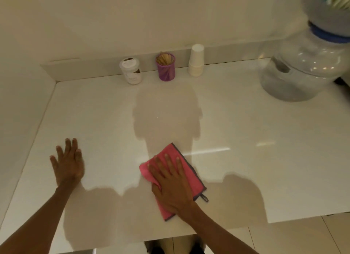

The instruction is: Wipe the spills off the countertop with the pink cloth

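Right hand (171,185) presses flat, fingers spread, on the pink cloth (173,178); left hand (68,163) rests open on the glossy tabletop (246,121). Wiping seems underway; remaining spills are hard to see.

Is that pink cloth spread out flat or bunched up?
Mostly flat. The pink cloth lies on the countertop under the right hand, whose fingers are spread; its left edge is slightly rumpled.
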### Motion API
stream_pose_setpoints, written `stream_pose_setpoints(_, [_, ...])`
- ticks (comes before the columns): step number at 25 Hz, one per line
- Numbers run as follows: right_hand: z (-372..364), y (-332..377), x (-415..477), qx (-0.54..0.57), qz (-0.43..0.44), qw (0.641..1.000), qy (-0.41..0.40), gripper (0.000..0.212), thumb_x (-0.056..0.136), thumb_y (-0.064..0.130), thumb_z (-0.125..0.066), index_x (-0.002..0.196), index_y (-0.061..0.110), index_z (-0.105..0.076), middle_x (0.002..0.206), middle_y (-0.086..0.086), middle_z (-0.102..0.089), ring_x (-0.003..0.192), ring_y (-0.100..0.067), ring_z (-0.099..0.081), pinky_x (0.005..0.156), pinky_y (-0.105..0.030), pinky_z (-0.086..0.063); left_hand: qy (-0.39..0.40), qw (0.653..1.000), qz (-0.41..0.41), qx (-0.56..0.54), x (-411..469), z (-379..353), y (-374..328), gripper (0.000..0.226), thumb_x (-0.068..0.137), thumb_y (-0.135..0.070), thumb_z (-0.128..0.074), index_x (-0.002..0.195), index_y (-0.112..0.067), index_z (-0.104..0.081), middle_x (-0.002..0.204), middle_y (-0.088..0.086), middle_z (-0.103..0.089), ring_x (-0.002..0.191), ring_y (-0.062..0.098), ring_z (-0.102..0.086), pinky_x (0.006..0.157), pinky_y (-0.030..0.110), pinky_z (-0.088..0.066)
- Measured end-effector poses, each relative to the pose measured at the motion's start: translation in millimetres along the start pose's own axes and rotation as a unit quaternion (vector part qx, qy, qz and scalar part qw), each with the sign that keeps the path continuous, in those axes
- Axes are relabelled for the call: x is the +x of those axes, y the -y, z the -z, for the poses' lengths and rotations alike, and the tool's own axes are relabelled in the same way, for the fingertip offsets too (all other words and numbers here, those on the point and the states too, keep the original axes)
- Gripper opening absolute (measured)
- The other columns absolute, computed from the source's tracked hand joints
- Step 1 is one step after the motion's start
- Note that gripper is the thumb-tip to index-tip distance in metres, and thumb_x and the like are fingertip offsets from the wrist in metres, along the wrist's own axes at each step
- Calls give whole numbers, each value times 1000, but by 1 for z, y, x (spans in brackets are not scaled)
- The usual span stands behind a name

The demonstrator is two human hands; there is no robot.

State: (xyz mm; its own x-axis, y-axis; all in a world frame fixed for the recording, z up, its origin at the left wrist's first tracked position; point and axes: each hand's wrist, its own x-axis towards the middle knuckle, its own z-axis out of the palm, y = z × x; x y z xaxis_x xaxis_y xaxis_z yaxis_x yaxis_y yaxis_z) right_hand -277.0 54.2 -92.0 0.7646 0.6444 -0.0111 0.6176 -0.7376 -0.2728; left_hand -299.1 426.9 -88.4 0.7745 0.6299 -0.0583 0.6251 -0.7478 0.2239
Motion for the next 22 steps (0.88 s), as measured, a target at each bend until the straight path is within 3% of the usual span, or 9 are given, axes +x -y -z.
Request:
stream_pose_setpoints(4, [22,-86,-25,-5,-140,990,-11,62,103,44,-33,162,33,-16,169,-1,-16,158,-33,-8,127,-62,-8,2,1000,3,7,3,-4,5,51,109,-24,-25,159,-14,-24,168,10,-20,153,44,-13,120,64,-8])
stream_pose_setpoints(7, [40,-154,-37,-44,-252,967,-14,65,102,45,-24,164,30,-9,172,-9,-5,158,-41,-3,127,-60,-5,10,1000,1,3,6,-6,8,55,107,-30,-20,159,-16,-23,168,11,-20,152,46,-13,119,66,-9])
stream_pose_setpoints(10, [58,-206,-29,-59,-339,939,-25,68,100,50,-18,164,29,-10,171,-16,-6,156,-49,-6,126,-61,-10,8,1000,0,3,7,-7,9,65,100,-40,-11,159,-16,-25,168,11,-22,152,46,-15,118,67,-11])
stream_pose_setpoints(13, [71,-239,18,-62,-343,937,-27,66,104,48,-22,165,25,-11,171,-18,-11,154,-51,-12,126,-63,-12,-8,1000,0,4,6,-6,5,63,101,-40,-14,158,-17,-26,167,11,-23,152,45,-15,119,65,-10])
stream_pose_setpoints(16, [78,-246,91,-40,-334,941,-31,66,106,47,-28,165,24,-8,171,-19,-8,156,-49,-6,126,-62,-8,-17,1000,15,-2,4,-4,1,53,108,-29,-23,159,-17,-25,168,10,-23,154,43,-14,122,61,-7])
stream_pose_setpoints(18, [78,-234,139,-26,-313,949,-33,67,106,48,-27,165,24,-8,171,-20,-6,156,-48,-3,127,-60,-4,-18,1000,20,-2,4,-2,-2,51,109,-25,-25,159,-16,-26,168,10,-23,154,41,-14,123,57,-6])
stream_pose_setpoints(22, [74,-179,214,-18,-248,968,-17,67,106,47,-28,165,21,-7,171,-20,-4,157,-47,-1,127,-60,-5,-24,1000,16,0,3,1,-2,60,103,-36,-16,159,-16,-27,168,6,-21,156,37,-13,122,47,0])
